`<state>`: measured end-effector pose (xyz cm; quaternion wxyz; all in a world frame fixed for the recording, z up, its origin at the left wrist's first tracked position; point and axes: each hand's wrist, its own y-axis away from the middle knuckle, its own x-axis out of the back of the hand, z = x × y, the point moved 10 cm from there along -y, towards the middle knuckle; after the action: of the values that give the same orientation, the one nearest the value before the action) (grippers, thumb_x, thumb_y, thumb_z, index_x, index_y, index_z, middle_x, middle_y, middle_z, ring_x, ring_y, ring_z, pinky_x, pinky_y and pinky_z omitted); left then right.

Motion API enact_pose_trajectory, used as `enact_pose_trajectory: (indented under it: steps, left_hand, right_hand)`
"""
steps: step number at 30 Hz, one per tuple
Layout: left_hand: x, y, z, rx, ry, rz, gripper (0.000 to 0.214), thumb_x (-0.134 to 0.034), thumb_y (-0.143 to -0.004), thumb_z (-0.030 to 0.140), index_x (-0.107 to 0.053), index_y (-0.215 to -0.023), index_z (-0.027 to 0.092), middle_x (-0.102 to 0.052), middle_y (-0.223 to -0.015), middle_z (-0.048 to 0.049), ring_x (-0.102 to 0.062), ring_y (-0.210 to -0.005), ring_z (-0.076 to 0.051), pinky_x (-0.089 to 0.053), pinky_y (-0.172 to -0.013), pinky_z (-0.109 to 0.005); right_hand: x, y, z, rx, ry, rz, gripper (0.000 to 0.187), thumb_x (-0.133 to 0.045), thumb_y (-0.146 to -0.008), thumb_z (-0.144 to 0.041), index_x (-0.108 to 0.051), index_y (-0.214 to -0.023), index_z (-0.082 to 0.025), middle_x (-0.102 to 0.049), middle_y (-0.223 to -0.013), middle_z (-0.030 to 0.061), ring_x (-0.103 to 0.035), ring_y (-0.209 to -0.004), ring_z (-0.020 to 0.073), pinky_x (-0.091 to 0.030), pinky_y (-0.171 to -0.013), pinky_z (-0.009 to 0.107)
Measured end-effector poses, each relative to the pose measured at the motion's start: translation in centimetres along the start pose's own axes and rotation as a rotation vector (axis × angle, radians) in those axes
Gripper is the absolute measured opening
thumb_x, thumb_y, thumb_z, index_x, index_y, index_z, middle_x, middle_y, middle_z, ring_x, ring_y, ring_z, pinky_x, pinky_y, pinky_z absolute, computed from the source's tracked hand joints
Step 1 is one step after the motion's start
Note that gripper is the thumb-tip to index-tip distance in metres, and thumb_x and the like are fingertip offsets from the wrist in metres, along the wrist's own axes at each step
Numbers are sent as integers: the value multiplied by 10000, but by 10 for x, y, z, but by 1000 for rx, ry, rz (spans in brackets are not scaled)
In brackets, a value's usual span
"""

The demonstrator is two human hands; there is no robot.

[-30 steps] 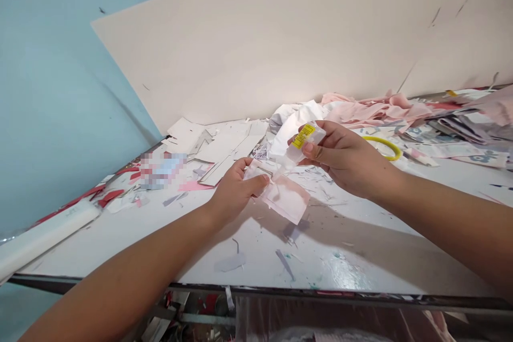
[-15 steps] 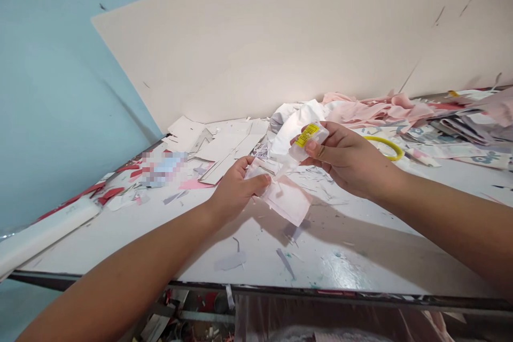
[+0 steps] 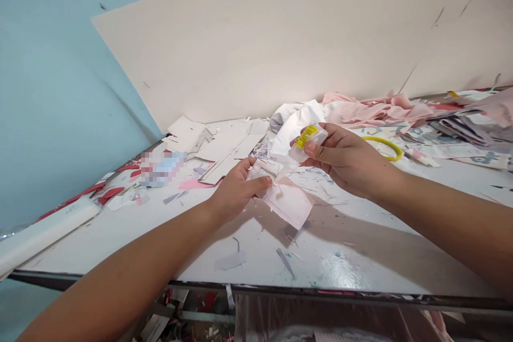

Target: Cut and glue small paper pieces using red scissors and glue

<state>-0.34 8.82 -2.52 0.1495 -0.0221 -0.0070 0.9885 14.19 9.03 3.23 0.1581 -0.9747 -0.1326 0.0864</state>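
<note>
Between its thumb and fingers my left hand (image 3: 242, 187) pinches a pale pink piece of paper (image 3: 290, 203), folded or layered, above the table. My right hand (image 3: 347, 157) is closed around a small clear squeeze bottle (image 3: 310, 141) with a yellow label, tilted nozzle-down. The bottle's narrow tip points at the paper close to my left thumb. Whether the tip touches the paper I cannot tell. Some of my left fingers are hidden behind the paper.
White card offcuts (image 3: 226, 147) lie at the back left, beside crumpled white paper (image 3: 296, 123). Pink fabric-like scraps (image 3: 377, 109) and a yellow tape roll (image 3: 385, 147) are to the right. A white roll (image 3: 48, 235) sits at the left edge. A pale board (image 3: 280, 37) stands behind.
The pink paper has shifted very slightly right and down with my left hand. My right hand still holds the bottle in nearly the same place.
</note>
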Motion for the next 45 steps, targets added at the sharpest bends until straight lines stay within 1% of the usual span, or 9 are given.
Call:
enact_pose_trajectory:
  steps: [8,15,23,32,38,42,45]
  left_hand:
    - [0,1,1,-15,17,18,322,-684,-630,219,-506,-896,187,-611,-799,11,-582,-637,-94,-451,-567,-210]
    - [2,1,1,-31,11,20,326,-684,-636,217,-514,-913,195,-618,-826,11,-590,-672,-103,-461,-628,-239]
    - [2,1,1,-28,7,21,322,-691,-634,224,-514,-903,195,-619,-814,15,-589,-662,-102,-460,-614,-239]
    - [1,1,1,-28,20,3,329,-693,-640,226,-512,-913,198,-619,-821,15,-593,-674,-106,-465,-634,-249]
    - [-1,1,3,-35,40,-24,324,-691,-647,218,-516,-919,196,-620,-833,12,-597,-691,-108,-460,-628,-236]
    - [-2,1,3,-52,53,-42,315,-687,-654,216,-516,-918,195,-617,-836,13,-594,-698,-102,-457,-636,-231]
    - [-2,1,4,-62,52,-45,319,-690,-648,220,-520,-917,194,-619,-836,11,-593,-699,-105,-453,-633,-230]
  right_hand:
    - [0,0,1,-34,12,12,219,-666,-687,-261,-554,-869,-215,-611,-808,-11,-581,-778,129,-506,-712,316]
    - [-1,-1,1,-39,-7,0,210,-667,-688,-247,-566,-869,-210,-615,-818,-11,-577,-773,118,-505,-689,284]
    - [0,-1,-1,-19,-37,-5,185,-675,-686,-213,-584,-848,-219,-620,-808,-25,-585,-753,102,-503,-655,246]
    - [0,-1,0,-36,-78,12,162,-669,-684,-184,-590,-821,-221,-633,-774,-42,-594,-716,84,-504,-623,215]
    - [1,-1,-1,-38,-99,24,190,-688,-669,-190,-583,-826,-202,-632,-757,-30,-593,-695,90,-504,-617,227]
    - [1,-1,-1,-46,-106,22,175,-684,-676,-185,-578,-815,-194,-621,-732,-32,-583,-671,78,-502,-615,219]
    - [1,-1,-2,-37,-95,18,155,-676,-686,-191,-584,-810,-199,-624,-743,-29,-588,-679,87,-506,-625,233]
